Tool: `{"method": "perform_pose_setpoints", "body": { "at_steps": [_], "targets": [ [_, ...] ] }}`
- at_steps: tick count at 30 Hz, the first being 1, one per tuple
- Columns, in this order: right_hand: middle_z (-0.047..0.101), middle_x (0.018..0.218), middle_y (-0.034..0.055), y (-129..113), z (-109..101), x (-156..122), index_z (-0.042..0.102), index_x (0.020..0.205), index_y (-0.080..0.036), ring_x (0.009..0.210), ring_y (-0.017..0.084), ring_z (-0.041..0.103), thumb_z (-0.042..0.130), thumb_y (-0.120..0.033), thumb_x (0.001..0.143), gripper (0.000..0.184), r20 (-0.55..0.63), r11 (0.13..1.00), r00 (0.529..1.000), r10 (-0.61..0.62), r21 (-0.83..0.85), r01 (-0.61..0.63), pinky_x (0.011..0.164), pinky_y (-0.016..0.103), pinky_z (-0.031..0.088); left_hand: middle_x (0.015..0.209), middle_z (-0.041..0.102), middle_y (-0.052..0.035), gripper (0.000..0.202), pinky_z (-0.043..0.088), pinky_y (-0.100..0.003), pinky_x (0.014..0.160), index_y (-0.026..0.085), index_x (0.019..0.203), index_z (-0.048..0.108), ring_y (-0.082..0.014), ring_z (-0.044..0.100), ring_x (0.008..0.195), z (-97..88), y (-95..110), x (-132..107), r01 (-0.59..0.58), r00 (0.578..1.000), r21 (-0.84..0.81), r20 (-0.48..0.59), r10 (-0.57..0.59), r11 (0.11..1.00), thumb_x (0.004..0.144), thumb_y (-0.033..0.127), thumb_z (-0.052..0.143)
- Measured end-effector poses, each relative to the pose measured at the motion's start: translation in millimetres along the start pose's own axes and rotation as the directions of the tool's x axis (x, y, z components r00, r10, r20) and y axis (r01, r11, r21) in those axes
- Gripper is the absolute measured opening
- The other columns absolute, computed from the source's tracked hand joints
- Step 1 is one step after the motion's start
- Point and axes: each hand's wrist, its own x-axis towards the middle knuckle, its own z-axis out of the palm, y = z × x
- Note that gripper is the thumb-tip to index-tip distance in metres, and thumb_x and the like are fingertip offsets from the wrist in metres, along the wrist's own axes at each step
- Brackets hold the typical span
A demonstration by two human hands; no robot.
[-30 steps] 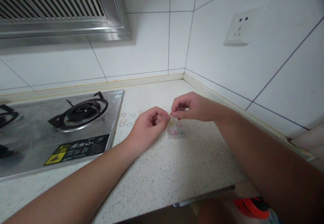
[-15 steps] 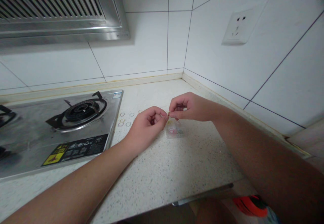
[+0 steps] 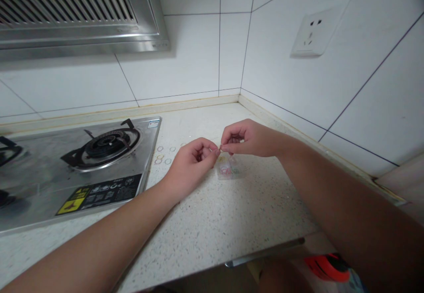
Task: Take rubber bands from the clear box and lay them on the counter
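two hands meet at the far end of a clear box (image 3: 228,178) on the counter (image 3: 212,222)
on my feed the left hand (image 3: 194,160) and right hand (image 3: 250,138) pinch narrow — fingertips nearly meeting — on a tiny thing (image 3: 220,148), too small for me to name. the box holds coloured loops (image 3: 225,170); thin rings (image 3: 168,161) lie between the left hand and the stove (image 3: 43,174).

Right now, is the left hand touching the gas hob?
Apart: the head view shows speckled countertop and small rings between the left hand and the gas hob.
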Motion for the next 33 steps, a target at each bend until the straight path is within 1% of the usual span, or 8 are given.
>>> {"method": "perform_pose_setpoints", "body": {
  "at_steps": [5,10,14,19,28,33],
  "targets": [
    [0.068,0.071,0.0018,2.4,-0.3,-0.4,0.073,0.088,-0.015,0.064,0.013,0.059,0.074,-0.036,0.089,0.021,-0.001,1.0,1.0,0.005,0.005,-0.005,0.056,0.024,0.041,0.06,0.05,0.0049,0.022,0.034,-0.024,0.055,0.017,0.089,0.065,-0.0102,0.046,0.056,0.2,-1.7,-0.5,0.001,1.0,-0.001,0.0,-0.001,1.0,0.09,0.038,0.07],
    [0.068,0.071,0.0016,2.9,-1.2,-0.4,0.073,0.087,-0.015,0.063,0.013,0.058,0.074,-0.035,0.089,0.02,-0.005,1.0,1.0,-0.005,-0.003,0.005,0.056,0.024,0.041,0.06,0.051,0.0046,0.021,0.034,-0.024,0.055,0.016,0.089,0.065,-0.0101,0.046,0.056,-0.5,-1.2,0.2,0.003,1.0,0.006,-0.002,-0.003,1.0,0.09,0.037,0.07],
    [0.068,0.071,0.0016,2.8,-0.9,-0.1,0.072,0.087,-0.015,0.063,0.013,0.058,0.074,-0.035,0.089,0.02,-0.008,1.0,1.0,-0.014,-0.002,0.014,0.057,0.024,0.042,0.06,0.05,0.0055,0.02,0.034,-0.024,0.054,0.016,0.088,0.065,-0.0096,0.045,0.055,-0.6,-1.7,0.8,-0.006,1.0,-0.008,-0.006,0.006,1.0,0.09,0.036,0.07],
    [0.069,0.071,0.0025,2.4,-1.0,-0.1,0.071,0.087,-0.014,0.064,0.013,0.06,0.075,-0.035,0.088,0.021,-0.034,0.999,0.999,-0.025,0.042,0.026,0.056,0.024,0.042,0.06,0.05,0.0061,0.017,0.034,-0.023,0.054,0.017,0.089,0.065,-0.0085,0.045,0.055,0.1,-2.8,0.8,-0.02,1.0,-0.032,-0.011,0.02,0.999,0.092,0.033,0.068],
    [0.071,0.073,0.0026,3.9,-3.3,-0.3,0.072,0.088,-0.014,0.066,0.013,0.061,0.074,-0.031,0.09,0.017,-0.056,0.992,0.995,-0.08,0.096,0.085,0.06,0.025,0.046,0.06,0.049,0.0058,0.017,0.035,-0.023,0.054,0.016,0.089,0.065,-0.0087,0.045,0.056,-0.9,-1.0,-0.7,-0.015,1.0,-0.026,0.0,0.015,1.0,0.092,0.032,0.068],
    [0.069,0.07,0.002,4.1,-1.5,0.4,0.073,0.087,-0.014,0.06,0.011,0.057,0.073,-0.032,0.091,0.018,-0.09,0.998,0.995,-0.046,0.049,0.051,0.052,0.023,0.039,0.06,0.049,0.0054,0.02,0.034,-0.024,0.055,0.016,0.088,0.065,-0.0094,0.045,0.056,0.5,-1.3,-0.1,-0.007,1.0,0.003,0.006,0.007,1.0,0.092,0.035,0.067]
  ]
}}
